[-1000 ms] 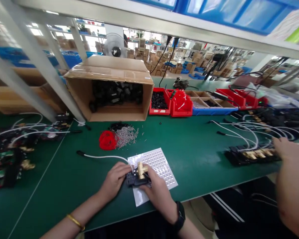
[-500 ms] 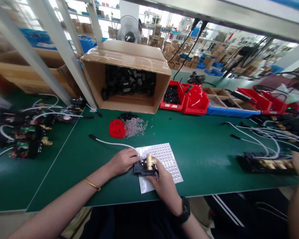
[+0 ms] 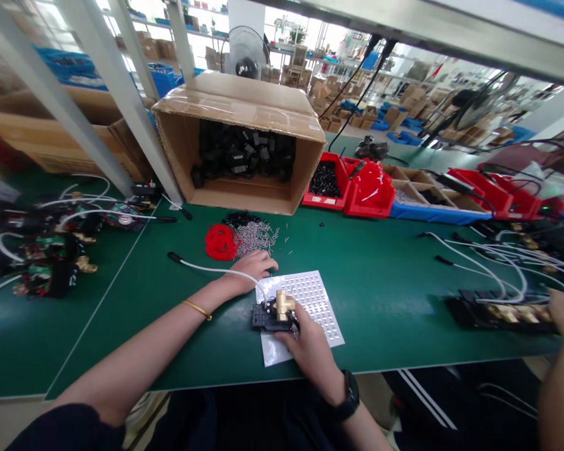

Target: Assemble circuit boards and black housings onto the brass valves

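Black housing (image 3: 263,318) with brass fitting (image 3: 282,305) at lower centre of frame, over the left part of the white sheet (image 3: 271,352); long axis roughly left to right. The right hand (image 3: 314,356) grips its right end, thumb on the near side. The left hand (image 3: 250,273) is off the housing, just above it and slightly left in the frame, fingers bent and close together; whether they pinch anything cannot be told. Key relation: the pile of small metal pins (image 3: 258,238) lies directly above the left hand, close to its knuckles, red bundle (image 3: 220,243) adjoining at left. Left hand clearly nearer the pins than the right. White cable (image 3: 207,269) crosses in front of the left hand.
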{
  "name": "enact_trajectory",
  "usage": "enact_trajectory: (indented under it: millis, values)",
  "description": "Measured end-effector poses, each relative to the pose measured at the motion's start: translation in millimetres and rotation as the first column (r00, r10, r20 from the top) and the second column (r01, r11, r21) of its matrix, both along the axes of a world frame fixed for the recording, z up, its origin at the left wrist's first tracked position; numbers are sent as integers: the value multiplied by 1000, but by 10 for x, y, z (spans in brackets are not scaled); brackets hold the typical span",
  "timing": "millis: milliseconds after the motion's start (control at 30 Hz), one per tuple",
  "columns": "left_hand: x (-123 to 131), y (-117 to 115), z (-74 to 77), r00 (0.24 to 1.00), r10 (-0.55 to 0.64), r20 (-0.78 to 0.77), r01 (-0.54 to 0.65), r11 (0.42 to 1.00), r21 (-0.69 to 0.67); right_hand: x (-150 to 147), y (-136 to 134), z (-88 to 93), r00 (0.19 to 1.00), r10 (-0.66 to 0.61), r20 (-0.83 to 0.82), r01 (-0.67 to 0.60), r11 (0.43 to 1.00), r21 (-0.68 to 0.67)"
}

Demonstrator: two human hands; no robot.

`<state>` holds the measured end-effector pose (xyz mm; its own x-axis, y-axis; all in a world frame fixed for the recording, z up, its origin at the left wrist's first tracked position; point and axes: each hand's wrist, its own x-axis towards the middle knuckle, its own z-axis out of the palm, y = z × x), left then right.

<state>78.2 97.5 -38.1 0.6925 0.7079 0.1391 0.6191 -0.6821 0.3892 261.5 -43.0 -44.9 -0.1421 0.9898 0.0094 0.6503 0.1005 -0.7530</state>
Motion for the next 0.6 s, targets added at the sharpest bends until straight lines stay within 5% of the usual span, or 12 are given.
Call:
enact_trajectory:
  millis: [200,433,600]
  values:
    - [74,146,-8,999,-33,9,33,997,-76,-37,-66,-16,998,-41,45,40,999,27]
    - [-103,13,-77,987,148,57,-142,985,-98,-61,-95,-47,995,-63,76,62,998,19]
    - [-31,81,5,998,17,59,-7,986,-167,-51,-91,-55,996,-49,72,48,999,15]
